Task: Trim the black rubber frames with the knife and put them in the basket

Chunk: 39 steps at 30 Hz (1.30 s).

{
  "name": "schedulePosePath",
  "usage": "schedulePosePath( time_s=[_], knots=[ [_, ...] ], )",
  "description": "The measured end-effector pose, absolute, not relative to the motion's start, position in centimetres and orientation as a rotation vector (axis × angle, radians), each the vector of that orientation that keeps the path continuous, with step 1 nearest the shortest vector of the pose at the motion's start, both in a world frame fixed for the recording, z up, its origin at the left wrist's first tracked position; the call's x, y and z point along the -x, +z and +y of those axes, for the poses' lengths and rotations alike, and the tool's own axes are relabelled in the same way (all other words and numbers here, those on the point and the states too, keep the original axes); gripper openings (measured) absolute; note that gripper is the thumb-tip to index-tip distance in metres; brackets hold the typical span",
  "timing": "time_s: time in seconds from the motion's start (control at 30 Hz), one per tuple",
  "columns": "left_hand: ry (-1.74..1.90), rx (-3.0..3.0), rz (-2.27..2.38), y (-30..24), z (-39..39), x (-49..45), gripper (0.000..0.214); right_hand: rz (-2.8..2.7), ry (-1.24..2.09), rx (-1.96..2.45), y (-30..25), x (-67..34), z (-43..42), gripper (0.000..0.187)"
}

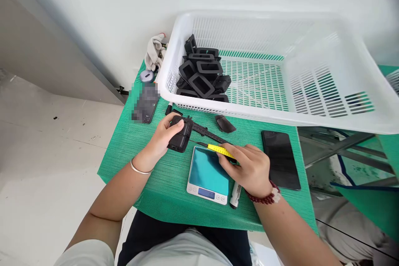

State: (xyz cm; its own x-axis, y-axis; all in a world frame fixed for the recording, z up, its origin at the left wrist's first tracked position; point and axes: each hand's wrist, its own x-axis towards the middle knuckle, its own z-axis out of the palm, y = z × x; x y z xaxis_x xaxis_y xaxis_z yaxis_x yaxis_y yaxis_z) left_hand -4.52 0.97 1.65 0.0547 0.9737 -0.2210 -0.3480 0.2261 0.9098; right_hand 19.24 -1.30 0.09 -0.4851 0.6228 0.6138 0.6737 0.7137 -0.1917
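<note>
My left hand is closed around a black plastic part, thumb on its upper face, held above the left of the table. My right hand grips a yellow utility knife, whose thin tip points left at the part's right side; whether it touches I cannot tell. Just below the knife lies a digital scale with a shiny blue-green plate. A white marker rests beside the scale, partly under my right hand. Behind the hands lies a dark caliper.
A large white plastic basket stands at the back, with several black frame-like parts at its left end. A black fragment lies before it. A dark tablet is at right; a phone and gloves are at left.
</note>
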Motion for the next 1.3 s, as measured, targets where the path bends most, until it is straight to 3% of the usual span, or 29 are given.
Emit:
schedulePosePath(
  time_s=[0.6,0.8,1.03,1.3],
  knots=[
    [1.194,-0.768,1.023,1.6,1.1,4.7,0.025,-2.346,-0.007,0.856,0.1,-19.3,-1.4,0.015],
    [1.147,-0.786,0.999,1.6,1.0,4.5,0.030,-2.230,-0.137,0.991,-0.2,-19.8,-1.2,0.016],
    [1.399,-0.691,1.163,0.7,1.3,4.3,0.039,-2.248,-0.115,0.968,-0.3,-19.3,-1.6,0.018],
    [1.414,-0.648,1.177,0.8,1.3,4.1,0.047,-2.240,-0.200,1.006,-0.3,-19.1,-1.7,0.020]
  ],
)
